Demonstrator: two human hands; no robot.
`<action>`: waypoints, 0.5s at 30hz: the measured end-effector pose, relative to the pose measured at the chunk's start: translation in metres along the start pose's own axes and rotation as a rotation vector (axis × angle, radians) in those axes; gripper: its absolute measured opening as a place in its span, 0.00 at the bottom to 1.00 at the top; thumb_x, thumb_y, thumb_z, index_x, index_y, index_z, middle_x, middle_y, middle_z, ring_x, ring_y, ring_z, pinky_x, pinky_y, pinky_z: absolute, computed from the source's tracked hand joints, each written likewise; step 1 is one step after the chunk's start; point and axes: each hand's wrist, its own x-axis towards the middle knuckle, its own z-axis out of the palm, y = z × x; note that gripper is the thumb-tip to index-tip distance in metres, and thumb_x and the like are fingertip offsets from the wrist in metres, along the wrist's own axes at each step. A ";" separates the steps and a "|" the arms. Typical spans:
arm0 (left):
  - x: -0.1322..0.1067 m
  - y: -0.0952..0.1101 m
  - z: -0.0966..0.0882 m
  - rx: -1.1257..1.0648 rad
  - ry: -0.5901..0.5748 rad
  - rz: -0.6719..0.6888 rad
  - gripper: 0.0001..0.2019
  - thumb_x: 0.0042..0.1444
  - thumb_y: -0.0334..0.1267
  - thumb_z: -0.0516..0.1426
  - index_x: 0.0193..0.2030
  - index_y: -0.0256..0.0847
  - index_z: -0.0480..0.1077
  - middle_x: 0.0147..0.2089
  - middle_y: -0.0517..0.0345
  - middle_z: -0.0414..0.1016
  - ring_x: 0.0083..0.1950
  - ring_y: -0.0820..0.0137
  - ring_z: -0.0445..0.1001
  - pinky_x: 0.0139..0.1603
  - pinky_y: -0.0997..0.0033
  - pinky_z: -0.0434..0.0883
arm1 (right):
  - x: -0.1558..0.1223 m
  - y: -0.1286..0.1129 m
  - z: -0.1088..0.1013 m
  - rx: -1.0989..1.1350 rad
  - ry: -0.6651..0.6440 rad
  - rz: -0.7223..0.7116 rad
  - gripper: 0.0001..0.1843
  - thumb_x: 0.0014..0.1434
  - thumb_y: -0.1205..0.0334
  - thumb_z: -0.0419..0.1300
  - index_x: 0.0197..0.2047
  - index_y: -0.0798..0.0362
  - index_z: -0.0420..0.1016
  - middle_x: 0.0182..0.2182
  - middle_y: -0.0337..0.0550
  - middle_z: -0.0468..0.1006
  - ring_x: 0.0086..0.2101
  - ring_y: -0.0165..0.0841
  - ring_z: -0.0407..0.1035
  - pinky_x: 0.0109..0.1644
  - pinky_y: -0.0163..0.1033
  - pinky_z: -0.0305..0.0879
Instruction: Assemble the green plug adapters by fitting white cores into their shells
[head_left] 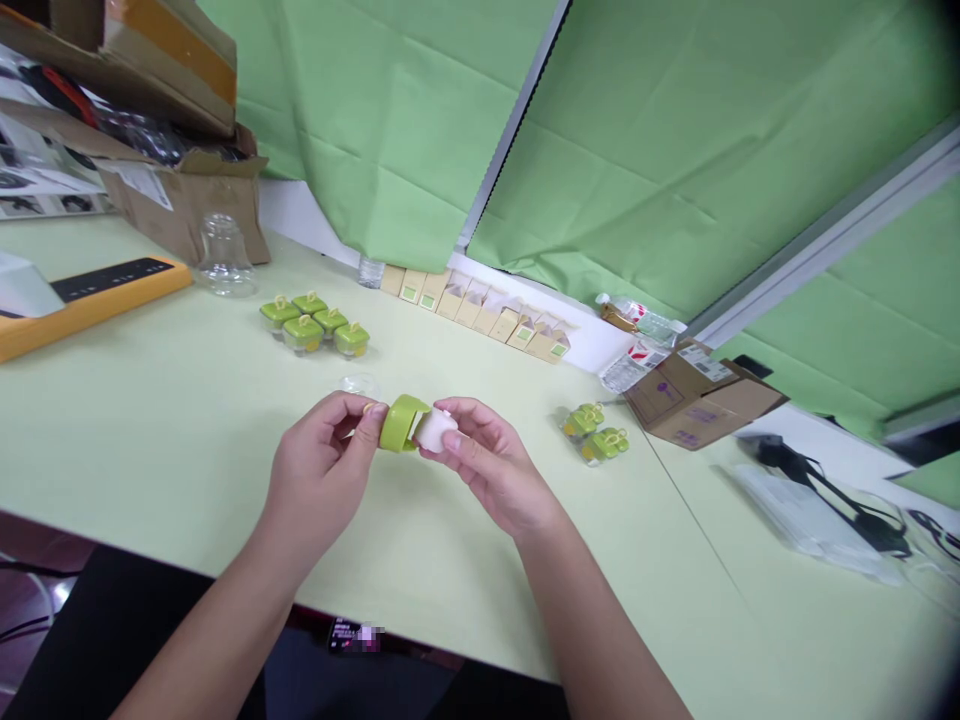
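Observation:
Over the middle of the table my left hand pinches a green lid by its small yellow loop, with the open underside turned right. My right hand holds a small white rounded piece between thumb and fingers, close against the lid's opening. Whether the two pieces touch, I cannot tell. Just behind my left hand lies a small clear plastic cup, partly hidden by the fingers.
Several green-lidded containers stand at left back, with more green-lidded containers at right. Small cardboard boxes line the back edge. A clear bottle, a yellow-orange device, large cartons and a black cable lie around.

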 end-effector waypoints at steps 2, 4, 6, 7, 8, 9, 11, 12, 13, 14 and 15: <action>0.000 0.000 0.000 -0.004 -0.002 -0.001 0.13 0.62 0.48 0.57 0.38 0.40 0.73 0.33 0.59 0.74 0.33 0.72 0.71 0.34 0.75 0.67 | 0.000 0.001 0.001 -0.012 0.007 -0.003 0.18 0.54 0.54 0.72 0.47 0.46 0.77 0.44 0.39 0.79 0.42 0.32 0.76 0.53 0.45 0.76; 0.000 0.000 0.000 -0.005 -0.001 0.002 0.13 0.62 0.49 0.57 0.38 0.40 0.73 0.33 0.59 0.74 0.33 0.71 0.71 0.34 0.75 0.68 | 0.001 0.002 0.003 -0.019 0.016 -0.016 0.18 0.53 0.55 0.73 0.46 0.46 0.77 0.44 0.39 0.78 0.41 0.31 0.76 0.51 0.44 0.77; 0.000 0.000 0.000 0.006 0.010 0.011 0.13 0.62 0.48 0.58 0.37 0.40 0.73 0.33 0.59 0.74 0.33 0.71 0.71 0.34 0.75 0.68 | 0.001 0.004 0.004 -0.027 0.031 -0.041 0.19 0.51 0.55 0.73 0.46 0.47 0.77 0.44 0.39 0.79 0.40 0.31 0.76 0.49 0.42 0.77; 0.000 0.000 0.000 0.014 0.015 0.015 0.13 0.62 0.48 0.58 0.37 0.41 0.73 0.33 0.59 0.74 0.33 0.71 0.71 0.34 0.75 0.68 | 0.002 0.005 0.005 -0.033 0.040 -0.053 0.19 0.51 0.55 0.74 0.46 0.47 0.78 0.43 0.39 0.79 0.40 0.31 0.76 0.48 0.42 0.78; 0.000 0.000 0.000 0.021 0.018 0.018 0.12 0.62 0.48 0.58 0.37 0.41 0.73 0.33 0.59 0.74 0.33 0.72 0.71 0.34 0.75 0.68 | 0.002 0.005 0.006 -0.041 0.049 -0.064 0.19 0.51 0.55 0.74 0.46 0.47 0.78 0.43 0.39 0.79 0.40 0.31 0.76 0.48 0.42 0.78; 0.000 0.000 0.001 0.024 0.020 0.023 0.12 0.62 0.48 0.58 0.37 0.41 0.73 0.33 0.59 0.74 0.33 0.72 0.71 0.34 0.75 0.68 | 0.002 0.005 0.006 -0.049 0.057 -0.073 0.20 0.50 0.55 0.74 0.46 0.46 0.78 0.43 0.40 0.80 0.40 0.32 0.76 0.47 0.42 0.78; 0.000 0.000 0.001 0.023 0.021 0.031 0.13 0.62 0.49 0.57 0.37 0.41 0.73 0.33 0.59 0.74 0.33 0.71 0.71 0.34 0.74 0.68 | 0.002 0.005 0.007 -0.063 0.062 -0.087 0.20 0.51 0.55 0.73 0.46 0.46 0.78 0.42 0.40 0.81 0.41 0.32 0.76 0.47 0.42 0.78; 0.000 0.001 0.001 0.021 0.023 0.034 0.13 0.62 0.49 0.57 0.37 0.40 0.73 0.33 0.58 0.74 0.33 0.71 0.71 0.34 0.74 0.68 | 0.001 0.005 0.008 -0.071 0.060 -0.091 0.20 0.51 0.55 0.73 0.46 0.46 0.78 0.42 0.40 0.81 0.40 0.32 0.76 0.47 0.42 0.78; -0.001 0.001 0.001 0.019 0.027 0.037 0.13 0.62 0.49 0.57 0.37 0.40 0.73 0.33 0.58 0.74 0.33 0.71 0.71 0.34 0.74 0.69 | 0.001 0.005 0.008 -0.077 0.059 -0.095 0.19 0.51 0.56 0.74 0.46 0.46 0.78 0.41 0.39 0.82 0.40 0.32 0.77 0.48 0.43 0.78; -0.001 0.001 0.002 0.019 0.031 0.037 0.13 0.62 0.49 0.57 0.36 0.40 0.73 0.33 0.58 0.74 0.33 0.71 0.71 0.34 0.74 0.69 | 0.001 0.005 0.009 -0.083 0.059 -0.098 0.19 0.51 0.57 0.74 0.46 0.47 0.78 0.41 0.39 0.82 0.40 0.32 0.77 0.48 0.43 0.77; -0.001 0.001 0.002 0.022 0.035 0.035 0.13 0.62 0.49 0.57 0.36 0.40 0.73 0.33 0.58 0.74 0.33 0.71 0.71 0.34 0.74 0.68 | 0.001 0.006 0.010 -0.087 0.062 -0.103 0.19 0.51 0.57 0.74 0.45 0.47 0.79 0.40 0.39 0.82 0.40 0.33 0.77 0.49 0.44 0.77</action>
